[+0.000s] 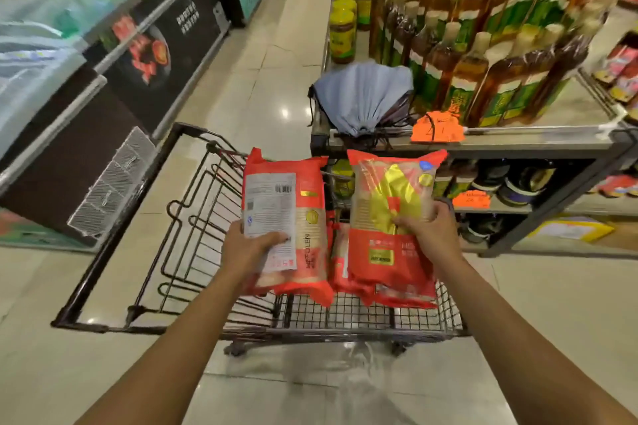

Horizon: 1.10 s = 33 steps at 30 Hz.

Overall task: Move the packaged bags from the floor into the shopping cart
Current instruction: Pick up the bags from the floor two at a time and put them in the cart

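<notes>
Hands (247, 250) (429, 235) outstretched — seemingly around bags (303, 190) (386, 183)

You have one view only, from the camera worn on your head, so no second view shares the scene. It faces forward along the aisle and tilts steeply down over your forearms (172, 355), which enter from the bottom corners. It sits close: your left hand (248, 248) and right hand (429, 235), with the left packaged bag (286, 210) and right packaged bag (390, 203) they hold, fill the middle, above the shopping cart (121, 224). The wide lens bends the edges: the freezer cabinet (165, 45) leans in at the left, the shelf rack (500, 145) at the right, and the tiled floor (262, 86) runs between them to the top
</notes>
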### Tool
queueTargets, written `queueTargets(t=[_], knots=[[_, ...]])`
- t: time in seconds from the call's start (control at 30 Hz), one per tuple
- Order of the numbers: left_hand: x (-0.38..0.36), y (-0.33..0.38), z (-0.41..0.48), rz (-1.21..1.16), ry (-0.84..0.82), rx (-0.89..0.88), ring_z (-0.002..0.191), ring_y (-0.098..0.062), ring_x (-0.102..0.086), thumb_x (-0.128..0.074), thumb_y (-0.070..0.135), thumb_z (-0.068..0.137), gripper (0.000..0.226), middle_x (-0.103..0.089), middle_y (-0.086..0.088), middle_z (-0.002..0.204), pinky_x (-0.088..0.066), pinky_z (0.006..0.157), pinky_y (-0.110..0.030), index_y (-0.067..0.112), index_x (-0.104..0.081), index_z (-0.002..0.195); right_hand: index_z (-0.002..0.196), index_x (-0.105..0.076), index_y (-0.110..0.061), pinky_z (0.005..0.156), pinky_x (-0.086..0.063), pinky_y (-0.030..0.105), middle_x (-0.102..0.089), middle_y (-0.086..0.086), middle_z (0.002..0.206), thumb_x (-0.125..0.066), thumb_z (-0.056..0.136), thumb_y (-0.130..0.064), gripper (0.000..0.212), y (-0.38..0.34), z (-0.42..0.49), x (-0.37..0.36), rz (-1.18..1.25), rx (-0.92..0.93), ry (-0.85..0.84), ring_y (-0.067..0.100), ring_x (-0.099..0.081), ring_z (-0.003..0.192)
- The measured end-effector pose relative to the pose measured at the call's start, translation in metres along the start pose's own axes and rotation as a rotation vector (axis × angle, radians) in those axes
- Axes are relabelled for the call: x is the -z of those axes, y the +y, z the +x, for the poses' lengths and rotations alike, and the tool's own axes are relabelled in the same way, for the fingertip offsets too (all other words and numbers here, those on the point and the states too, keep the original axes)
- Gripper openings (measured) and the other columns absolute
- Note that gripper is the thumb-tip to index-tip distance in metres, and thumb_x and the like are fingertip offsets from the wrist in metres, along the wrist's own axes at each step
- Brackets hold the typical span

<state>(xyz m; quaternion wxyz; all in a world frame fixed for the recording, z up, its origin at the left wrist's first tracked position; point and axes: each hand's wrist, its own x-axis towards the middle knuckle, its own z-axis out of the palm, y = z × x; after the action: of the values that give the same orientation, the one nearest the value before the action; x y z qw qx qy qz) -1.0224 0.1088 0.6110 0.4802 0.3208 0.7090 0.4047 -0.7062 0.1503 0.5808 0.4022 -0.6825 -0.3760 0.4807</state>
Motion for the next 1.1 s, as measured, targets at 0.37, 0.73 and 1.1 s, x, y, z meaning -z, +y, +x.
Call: queueTargets(t=[0.37, 0.73, 1.1], knots=[[-0.157, -0.142, 0.181, 0.15, -0.188, 0.408, 0.09, -0.026, -0.075, -0.099, 0.021, 0.051, 0.063, -0.078, -0.009, 0.106, -0.061, 0.083, -0.044, 0.013, -0.069, 0.105, 0.089, -0.069, -0.021, 0.051, -0.054, 0.024, -0.07, 0.001, 0.072, -0.086, 0.07, 0.0, 0.033, 0.156, 0.145, 0.004, -0.254, -0.3, 0.085, 0.005, -0.066, 0.056], [-0.212, -0.235, 0.252, 0.362, -0.217, 0.449, 0.102, -0.023, -0.065, -0.094, 0.01, 0.067, 0.071, -0.068, -0.008, 0.124, -0.055, 0.092, -0.037, -0.001, -0.05, 0.123, 0.101, -0.057, -0.016, 0.07, -0.046, 0.024, -0.068, 0.007, 0.1, -0.086, 0.074, -0.013, 0.04, 0.235, 0.204, -0.015, -0.403, -0.407, 0.057, 0.027, -0.066, 0.093], [-0.194, -0.098, 0.219, 0.926, -0.463, -0.08, 0.126, -0.039, -0.059, -0.066, 0.03, 0.094, 0.073, -0.049, -0.02, 0.149, -0.049, 0.104, -0.048, 0.003, -0.032, 0.152, 0.15, -0.036, -0.015, 0.104, -0.044, 0.047, -0.052, 0.016, 0.141, -0.062, 0.084, -0.059, 0.083, 0.119, 0.141, -0.023, -0.833, -0.151, -0.078, 0.037, -0.049, 0.127]])
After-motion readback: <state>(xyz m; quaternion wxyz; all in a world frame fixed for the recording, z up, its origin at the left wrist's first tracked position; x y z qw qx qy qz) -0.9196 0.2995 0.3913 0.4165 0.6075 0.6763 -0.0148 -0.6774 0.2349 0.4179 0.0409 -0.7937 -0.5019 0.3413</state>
